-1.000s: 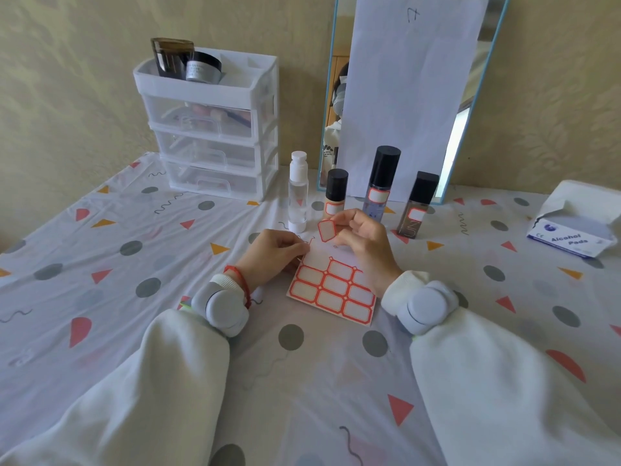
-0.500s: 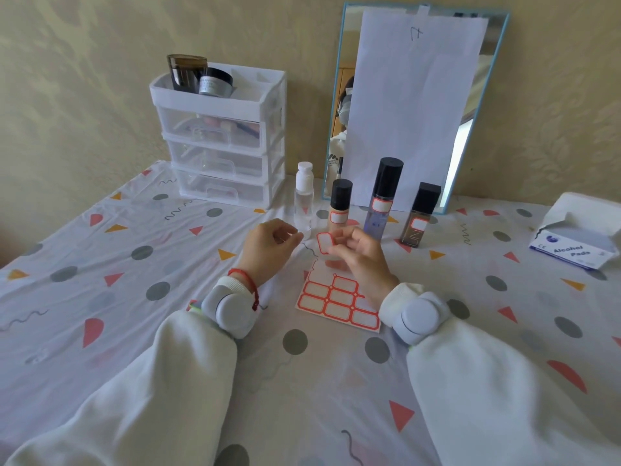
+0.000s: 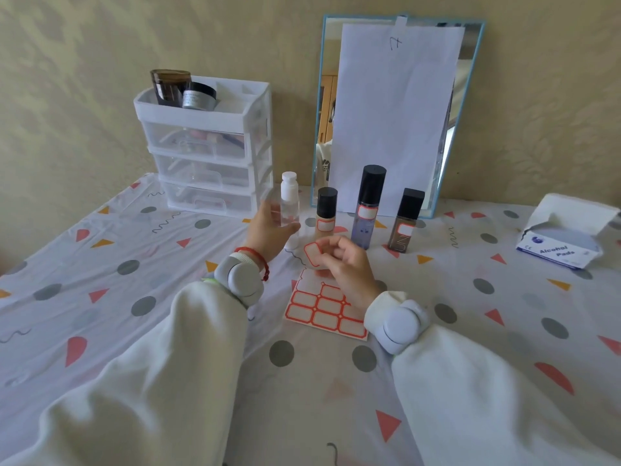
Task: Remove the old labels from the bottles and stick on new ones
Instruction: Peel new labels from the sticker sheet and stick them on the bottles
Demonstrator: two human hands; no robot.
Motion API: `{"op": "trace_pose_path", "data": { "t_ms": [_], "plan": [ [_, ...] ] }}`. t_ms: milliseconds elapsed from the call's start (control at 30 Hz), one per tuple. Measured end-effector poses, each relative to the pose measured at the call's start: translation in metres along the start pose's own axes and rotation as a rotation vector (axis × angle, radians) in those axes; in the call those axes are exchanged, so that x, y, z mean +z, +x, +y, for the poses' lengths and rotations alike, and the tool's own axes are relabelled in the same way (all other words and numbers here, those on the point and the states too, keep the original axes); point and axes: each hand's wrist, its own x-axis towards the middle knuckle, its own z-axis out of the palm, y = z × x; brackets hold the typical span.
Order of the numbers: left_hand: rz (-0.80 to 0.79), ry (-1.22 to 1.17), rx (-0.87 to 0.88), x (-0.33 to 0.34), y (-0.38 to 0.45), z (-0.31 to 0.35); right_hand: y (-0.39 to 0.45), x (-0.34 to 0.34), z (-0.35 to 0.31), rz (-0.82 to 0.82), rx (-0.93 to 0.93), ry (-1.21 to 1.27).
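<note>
clear bottle (image 3: 289, 210) seemingly gripped by the curled left hand (image 3: 268, 232); right hand (image 3: 342, 264) pinches a peeled label (image 3: 313, 254).

Left hand (image 3: 268, 230) blurred against the clear bottle (image 3: 289, 210).

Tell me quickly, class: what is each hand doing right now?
Left hand: curled round the clear plastic bottle with a white cap.
Right hand: pinching a red-bordered white sticker label.
</note>
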Motion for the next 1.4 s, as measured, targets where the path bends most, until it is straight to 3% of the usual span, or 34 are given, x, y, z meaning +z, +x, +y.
{"op": "trace_pose_path", "data": {
  "t_ms": [367, 667, 1067, 1400],
  "plan": [
    [-0.010, -0.158, 0.072, -0.003, -0.012, -0.003, 0.000, -0.005, -0.004, 0.045, -0.024, 0.031],
    [-0.229, -0.484, -0.063, 0.004, -0.035, 0.002, 0.002, -0.010, -0.009, 0.154, -0.037, 0.100],
    [-0.424, -0.552, -0.054, 0.008, -0.047, 0.001, 0.002, -0.008, -0.027, 0.150, -0.156, 0.131],
    [-0.445, -0.507, -0.061, 0.012, -0.050, 0.003, -0.003, 0.000, -0.027, 0.094, -0.154, 0.108]
  ]
}}
